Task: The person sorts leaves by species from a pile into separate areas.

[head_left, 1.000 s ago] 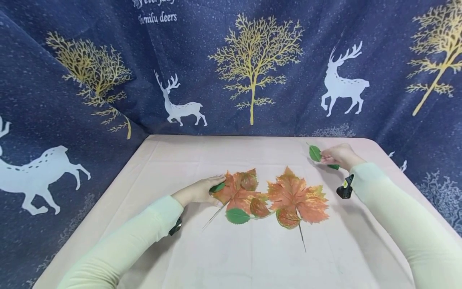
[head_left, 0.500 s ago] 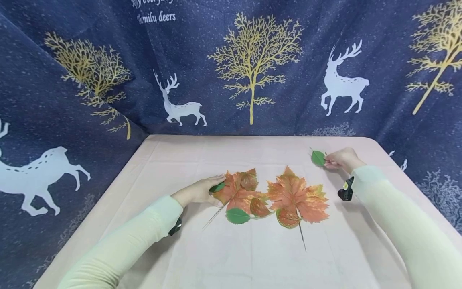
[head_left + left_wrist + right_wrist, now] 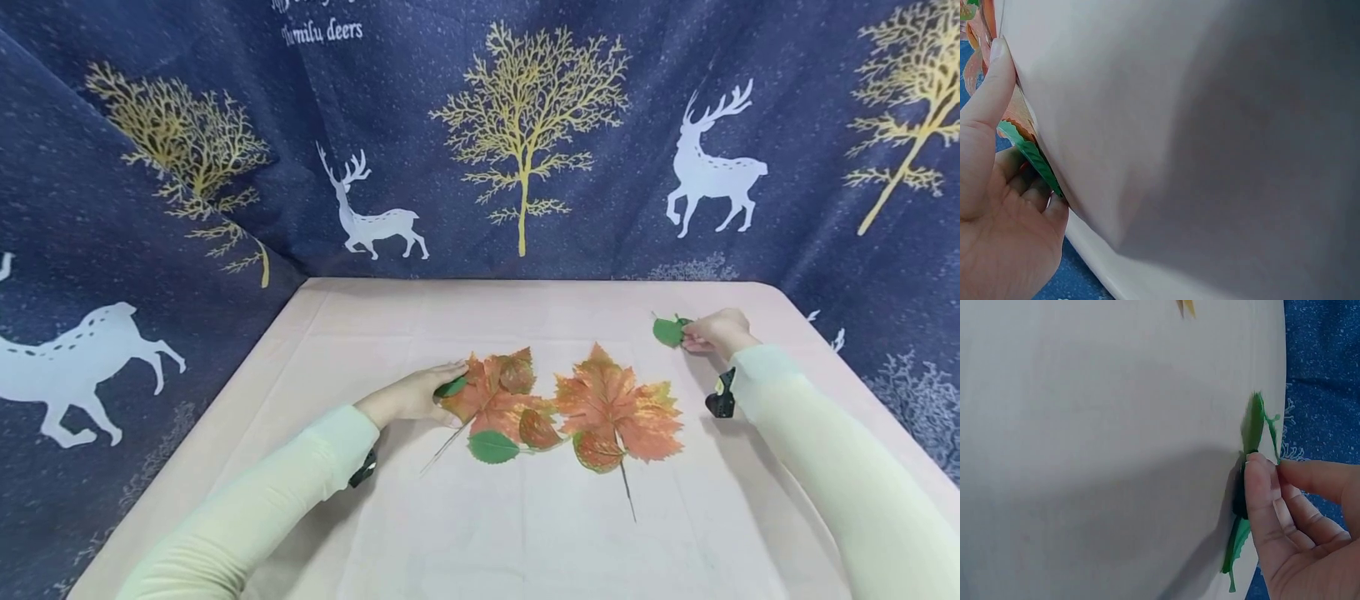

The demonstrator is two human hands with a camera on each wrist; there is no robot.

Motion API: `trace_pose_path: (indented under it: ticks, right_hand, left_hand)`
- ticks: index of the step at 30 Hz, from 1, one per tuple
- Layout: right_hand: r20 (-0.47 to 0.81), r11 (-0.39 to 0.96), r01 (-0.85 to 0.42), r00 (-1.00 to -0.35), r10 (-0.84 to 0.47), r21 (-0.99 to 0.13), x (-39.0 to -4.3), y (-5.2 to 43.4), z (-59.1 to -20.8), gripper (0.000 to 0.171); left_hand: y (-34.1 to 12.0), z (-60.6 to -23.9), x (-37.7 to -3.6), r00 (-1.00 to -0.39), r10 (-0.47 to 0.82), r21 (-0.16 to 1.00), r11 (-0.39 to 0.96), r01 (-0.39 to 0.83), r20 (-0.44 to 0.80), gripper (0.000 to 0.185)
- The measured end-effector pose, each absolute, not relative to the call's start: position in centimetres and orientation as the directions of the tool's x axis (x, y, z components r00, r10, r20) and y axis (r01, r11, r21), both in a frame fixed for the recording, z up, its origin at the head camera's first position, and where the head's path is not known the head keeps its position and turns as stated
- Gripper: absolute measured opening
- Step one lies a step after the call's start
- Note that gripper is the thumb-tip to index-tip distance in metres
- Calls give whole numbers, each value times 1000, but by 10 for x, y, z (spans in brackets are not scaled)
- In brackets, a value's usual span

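Note:
At the back right, my right hand (image 3: pixel 716 329) pinches a sprig of green leaves (image 3: pixel 667 332) between thumb and fingertips. The right wrist view shows green leaf parts (image 3: pixel 1255 428) sticking out both above and below the fingers. My left hand (image 3: pixel 414 397) rests with fingers extended at the left edge of an orange maple leaf (image 3: pixel 491 400). A small green leaf (image 3: pixel 453 387) lies under its fingers, and its thumb (image 3: pixel 999 78) stretches along the tabletop. Beside the first maple leaf lies a second orange maple leaf (image 3: pixel 611 408) with a dark stem pointing to the front.
A green leaf (image 3: pixel 493 447) and a small reddish leaf (image 3: pixel 538 429) lie at the front of the left maple leaf. Another reddish leaf (image 3: pixel 597 452) overlaps the right one. The pale tablecloth (image 3: pixel 450 533) reaches back to a dark blue curtain (image 3: pixel 600 208) printed with deer and trees.
My right hand has shifted slightly right with the green sprig, which has turned so its leaves look more bunched together. The left hand and the maple leaves have stayed in place.

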State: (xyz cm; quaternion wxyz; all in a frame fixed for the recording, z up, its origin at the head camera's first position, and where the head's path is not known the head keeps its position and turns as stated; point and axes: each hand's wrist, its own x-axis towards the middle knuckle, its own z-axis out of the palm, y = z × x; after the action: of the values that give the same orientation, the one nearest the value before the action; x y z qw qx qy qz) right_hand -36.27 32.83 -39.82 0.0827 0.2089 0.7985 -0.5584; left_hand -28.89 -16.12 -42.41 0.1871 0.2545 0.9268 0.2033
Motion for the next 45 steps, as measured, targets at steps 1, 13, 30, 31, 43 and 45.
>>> trace_pose_path:
  ticks: [1, 13, 30, 31, 43, 45]
  right_hand:
    - [-355, 288, 414, -904, 236, -864, -363, 329, -398, 34]
    - [-314, 285, 370, -923, 222, -884, -356, 334, -392, 5]
    - [-330, 245, 344, -939, 98, -907, -353, 325, -382, 15]
    - [-333, 242, 344, -939, 86, -907, -352, 323, -381, 14]
    - [-309, 272, 300, -951, 8, -914, -346, 306, -380, 9]
    - [-300, 279, 287, -954, -4, -917, -346, 303, -379, 8]
  left_hand:
    - [-161, -424, -289, -801, 545, 472, 790, 392, -247, 96]
    - [-162, -422, -289, -795, 563, 475, 776, 415, -226, 93]
    - [-164, -425, -289, -796, 560, 492, 772, 402, -228, 96]
    - [-164, -426, -289, -796, 560, 493, 772, 401, -230, 96]
    - [-162, -426, -290, -794, 564, 491, 771, 407, -227, 96]
    - [-162, -425, -290, -795, 559, 492, 773, 399, -234, 96]
